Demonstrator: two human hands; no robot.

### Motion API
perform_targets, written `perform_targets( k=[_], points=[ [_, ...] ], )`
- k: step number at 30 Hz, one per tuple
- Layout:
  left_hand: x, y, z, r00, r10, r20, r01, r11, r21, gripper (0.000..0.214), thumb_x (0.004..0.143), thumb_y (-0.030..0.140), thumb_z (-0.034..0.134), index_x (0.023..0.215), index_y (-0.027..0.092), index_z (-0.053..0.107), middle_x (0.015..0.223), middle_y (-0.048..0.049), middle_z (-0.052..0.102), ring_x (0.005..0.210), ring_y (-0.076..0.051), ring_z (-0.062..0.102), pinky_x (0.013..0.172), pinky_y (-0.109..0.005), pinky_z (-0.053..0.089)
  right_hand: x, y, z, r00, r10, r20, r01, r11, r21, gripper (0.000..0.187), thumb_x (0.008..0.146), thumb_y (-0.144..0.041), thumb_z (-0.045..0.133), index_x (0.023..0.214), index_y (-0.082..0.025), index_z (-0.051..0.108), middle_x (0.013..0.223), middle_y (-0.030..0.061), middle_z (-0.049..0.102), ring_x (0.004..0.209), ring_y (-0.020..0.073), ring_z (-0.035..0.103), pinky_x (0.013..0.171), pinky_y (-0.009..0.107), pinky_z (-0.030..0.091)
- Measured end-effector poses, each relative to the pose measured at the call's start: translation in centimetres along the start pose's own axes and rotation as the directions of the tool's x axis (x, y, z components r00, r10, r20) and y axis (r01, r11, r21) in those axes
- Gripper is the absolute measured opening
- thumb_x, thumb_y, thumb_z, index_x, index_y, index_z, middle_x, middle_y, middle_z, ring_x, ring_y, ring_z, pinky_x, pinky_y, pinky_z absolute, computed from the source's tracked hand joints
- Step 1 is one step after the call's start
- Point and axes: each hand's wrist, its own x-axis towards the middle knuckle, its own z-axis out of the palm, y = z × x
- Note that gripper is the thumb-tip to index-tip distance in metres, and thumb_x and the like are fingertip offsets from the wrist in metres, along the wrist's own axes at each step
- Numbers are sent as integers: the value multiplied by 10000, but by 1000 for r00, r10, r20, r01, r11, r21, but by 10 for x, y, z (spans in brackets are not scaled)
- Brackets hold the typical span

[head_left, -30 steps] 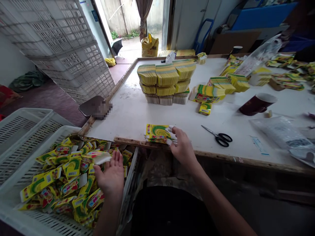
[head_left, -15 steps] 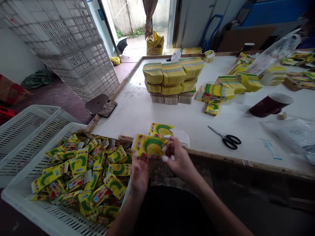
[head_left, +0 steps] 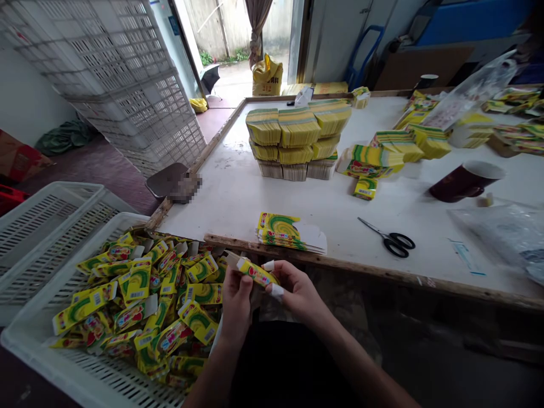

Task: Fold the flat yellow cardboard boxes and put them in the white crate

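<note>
Between my two hands is a small yellow and green cardboard box (head_left: 258, 273), its narrow printed side turned up and a pale flap sticking out at its left end. My left hand (head_left: 237, 294) grips that left end, thumb on the near side. The right end is pinched by my right hand (head_left: 293, 284), which has white wraps on some fingertips. Just beyond, a small stack of flat printed cartons (head_left: 283, 232) lies at the table edge. Below and left of my hands, a white plastic crate (head_left: 80, 377) holds many yellow boxes (head_left: 140, 283).
On the white table (head_left: 221, 198) stand stacked bundles of flat cartons (head_left: 297, 141). Black-handled scissors (head_left: 393, 241), a dark mug (head_left: 461, 184) and a clear plastic bag (head_left: 505, 232) lie to the right. Tall white crates (head_left: 140, 79) rise at the left, beside a doorway.
The carton has come down nearer to me and turned from its broad face to its narrow side, now standing out as a box shape. My left fingers have closed around its end.
</note>
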Motion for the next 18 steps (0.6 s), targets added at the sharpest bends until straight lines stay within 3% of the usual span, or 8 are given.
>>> perform_targets(
  k=[3, 6, 9, 12, 14, 15, 17, 18],
  points=[
    [4, 5, -10, 998, -52, -46, 50, 998, -27, 276, 731, 408, 723, 860, 174, 655, 785, -6, 712, 697, -159, 658, 691, -280, 530, -1, -1, -11, 993, -114, -14, 108, 965, -239, 173, 856, -273, 565, 991, -216, 656, 917, 37, 691, 824, 193, 632, 738, 295, 481],
    [12, 20, -26, 995, -102, 23, 102, 995, -12, 433, 783, 539, 611, 919, 136, 692, 887, -84, 738, 821, -233, 680, 782, -360, 529, -2, -4, -23, 970, -241, 28, 223, 842, -490, 226, 858, -170, 522, 1000, -236, 686, 912, 47, 705, 817, 197, 638, 725, 298, 484],
    [20, 40, -41, 982, -19, 188, -3, 993, 116, 741, 759, 725, 457, 1165, 126, 618, 1155, -157, 667, 1069, -291, 612, 954, -415, 446, -4, -10, -30, 929, -321, 183, 355, 635, -686, 312, 860, -95, 484, 992, -268, 708, 875, 54, 702, 810, 199, 601, 745, 334, 468],
    [18, 50, -41, 885, -45, 463, -166, 900, 404, 874, 596, 631, 722, 1310, 183, 491, 1329, -147, 551, 1191, -323, 525, 1024, -430, 386, -8, -14, -27, 875, -323, 360, 480, 492, -726, 268, 875, -129, 535, 963, -311, 710, 836, 29, 698, 863, 203, 584, 951, 436, 390],
    [13, 47, -33, 822, -133, 554, -245, 795, 554, 822, 582, 430, 816, 1298, 217, 474, 1324, -121, 549, 1186, -318, 525, 1006, -429, 404, -11, -13, -21, 866, -372, 334, 492, 510, -706, 283, 852, -169, 592, 1079, -326, 658, 980, 32, 684, 1028, 226, 564, 1093, 497, 236],
    [9, 43, -28, 820, -148, 553, -272, 750, 603, 746, 624, 361, 796, 1280, 220, 469, 1283, -112, 575, 1157, -306, 546, 984, -426, 423, -11, -12, -18, 875, -419, 243, 459, 559, -690, 371, 832, -186, 620, 1177, -322, 598, 1109, 47, 649, 1139, 245, 518, 1124, 511, 176],
    [2, 34, -19, 856, -109, 505, -306, 680, 667, 638, 707, 309, 717, 1265, 207, 425, 1184, -108, 617, 1073, -286, 594, 926, -419, 463, -11, -6, -13, 888, -458, -43, 347, 729, -590, 607, 790, -234, 671, 1344, -289, 428, 1348, 87, 501, 1303, 276, 384, 1136, 511, 172],
    [-1, 30, -16, 878, -73, 474, -320, 648, 691, 637, 728, 314, 692, 1275, 198, 386, 1147, -111, 626, 1027, -281, 613, 888, -413, 484, -10, -2, -12, 895, -413, -168, 292, 829, -477, 690, 780, -269, 684, 1387, -273, 356, 1407, 103, 441, 1330, 281, 357, 1125, 500, 219]
  ],
)
